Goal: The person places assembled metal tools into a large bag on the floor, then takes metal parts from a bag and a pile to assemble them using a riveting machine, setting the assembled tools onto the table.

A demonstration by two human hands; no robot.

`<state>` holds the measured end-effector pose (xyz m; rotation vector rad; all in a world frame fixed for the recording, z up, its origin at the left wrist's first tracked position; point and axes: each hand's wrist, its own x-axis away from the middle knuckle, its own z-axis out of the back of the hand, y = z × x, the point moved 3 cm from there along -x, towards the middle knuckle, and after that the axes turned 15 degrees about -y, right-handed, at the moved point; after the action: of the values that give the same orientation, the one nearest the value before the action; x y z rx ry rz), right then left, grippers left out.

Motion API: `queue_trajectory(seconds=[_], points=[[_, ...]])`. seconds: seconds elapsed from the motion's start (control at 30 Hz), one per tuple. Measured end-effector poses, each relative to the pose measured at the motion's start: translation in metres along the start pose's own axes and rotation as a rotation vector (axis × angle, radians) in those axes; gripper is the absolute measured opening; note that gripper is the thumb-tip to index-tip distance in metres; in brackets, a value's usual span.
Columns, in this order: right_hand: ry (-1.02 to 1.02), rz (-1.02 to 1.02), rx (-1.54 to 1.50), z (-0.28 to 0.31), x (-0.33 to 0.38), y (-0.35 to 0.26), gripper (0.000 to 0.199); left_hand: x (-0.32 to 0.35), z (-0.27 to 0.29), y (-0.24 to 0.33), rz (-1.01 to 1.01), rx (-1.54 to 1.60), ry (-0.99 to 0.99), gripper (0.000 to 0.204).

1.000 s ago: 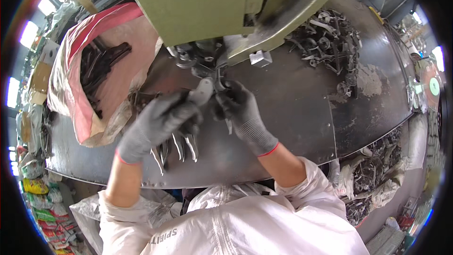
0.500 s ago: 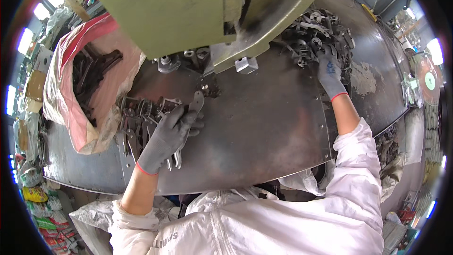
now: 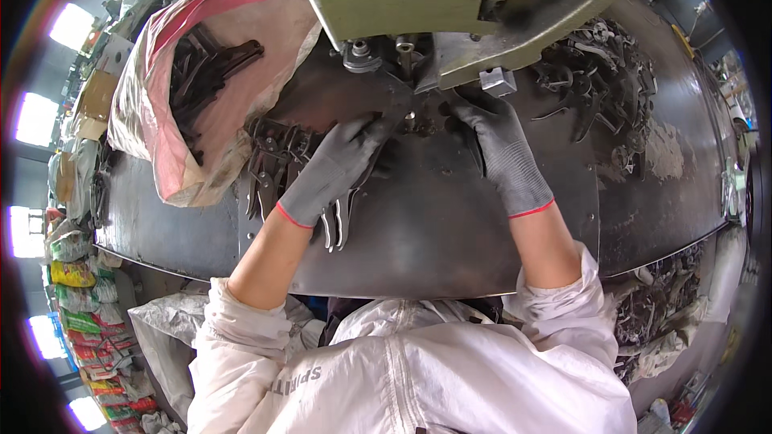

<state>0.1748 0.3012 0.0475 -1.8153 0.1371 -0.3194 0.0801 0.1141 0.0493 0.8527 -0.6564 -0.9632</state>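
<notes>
My left hand, in a grey glove with a red cuff edge, is closed round a flat dark metal plier part beside the press's small upright pin. Across from it, my right hand, gloved alike, grips a dark curved metal lever; its fingertips are partly hidden below the machine head. Both hands are at the green press, under its steel punch. Just below my left wrist lie bright curved plier handles.
Assembled plier pieces lie left of my left hand. Behind them a pink-and-white sack holds dark metal parts. A heap of loose levers sits at the far right of the steel table. A metal block juts from the press.
My right hand has come from the heap at the right to the press, bringing a lever. The left hand has moved up to the pin with its plier part. The view has shifted.
</notes>
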Motion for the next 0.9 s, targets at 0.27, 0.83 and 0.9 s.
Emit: queue_trajectory(seconds=[0.27,0.83,0.9], points=[[-0.086,-0.046,0.004,-0.033,-0.003,0.012,0.033,-0.009,0.000,0.009,-0.247,-1.053,-0.008,0.037],[-0.061,-0.172,0.076,-0.027,-0.003,0.034,0.026,0.006,0.125,-0.010,0.401,-0.264,0.281,0.032],[-0.045,-0.155,0.074,-0.021,-0.001,0.034,0.026,0.009,0.161,-0.038,0.406,-0.581,0.391,0.032]])
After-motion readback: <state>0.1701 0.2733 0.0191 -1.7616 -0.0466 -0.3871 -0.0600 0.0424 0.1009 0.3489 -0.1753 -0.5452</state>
